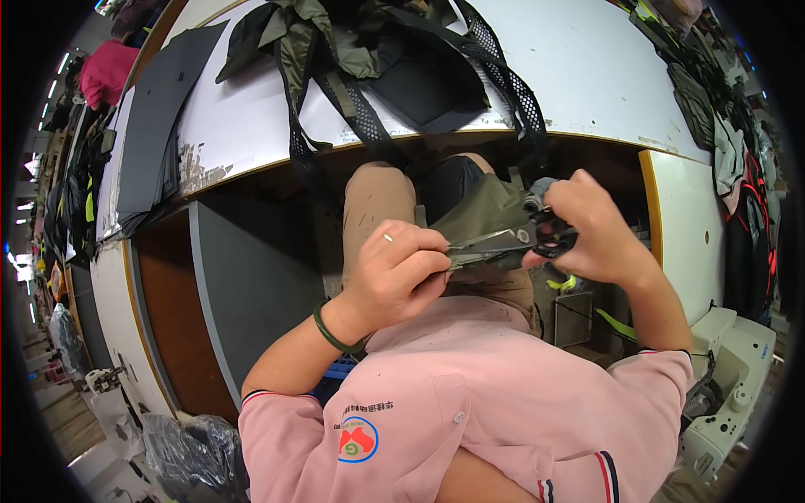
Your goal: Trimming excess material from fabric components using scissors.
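My right hand (591, 222) is closed around the dark handles of a pair of scissors (503, 241), held above my lap. Their metal blades point left, with the tips at the fingers of my left hand (401, 270). That hand is closed in a pinch on an edge of olive-green fabric (486, 210), which hangs over my knees under the blades. Whether a thread lies between the blade tips is too small to tell.
On the white table (587, 88) ahead lies a heap of olive and black bag pieces with mesh straps (360, 113). Dark flat sheets (155, 126) are stacked at its left. A sewing machine (729, 390) stands at lower right. Garments (725, 168) hang at far right.
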